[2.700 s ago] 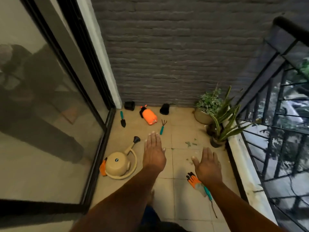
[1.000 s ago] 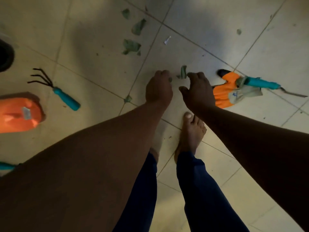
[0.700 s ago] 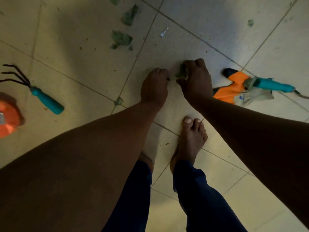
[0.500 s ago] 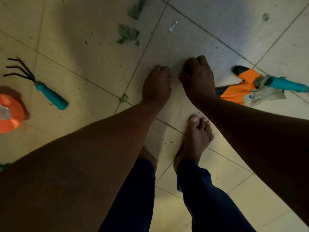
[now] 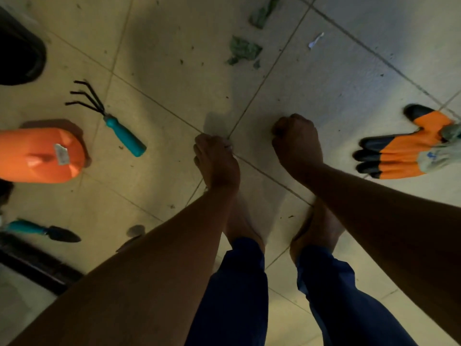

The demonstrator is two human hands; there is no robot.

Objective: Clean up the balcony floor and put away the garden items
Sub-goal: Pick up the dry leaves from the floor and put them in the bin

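I am bent over the tiled balcony floor (image 5: 174,71). My right hand (image 5: 295,139) is a closed fist just above the tiles; the green leaf piece it picked up is hidden inside. My left hand (image 5: 217,161) reaches down to a tile joint, fingertips curled onto a small leaf scrap that they cover. More torn green leaf pieces (image 5: 243,49) and a white scrap (image 5: 315,41) lie farther ahead. An orange and black garden glove (image 5: 404,151) lies to the right of my right hand.
A teal-handled hand rake (image 5: 117,123), an orange sprayer bottle (image 5: 40,156) and a teal trowel (image 5: 42,231) lie on the left. A black pot (image 5: 20,53) stands at the upper left. The dark door track (image 5: 37,265) runs along the lower left. My bare feet stand below my hands.
My right hand closed round the leaf piece and lifted away as a fist. My left hand moved left and down to the scrap at the tile joint. The view shifted right.
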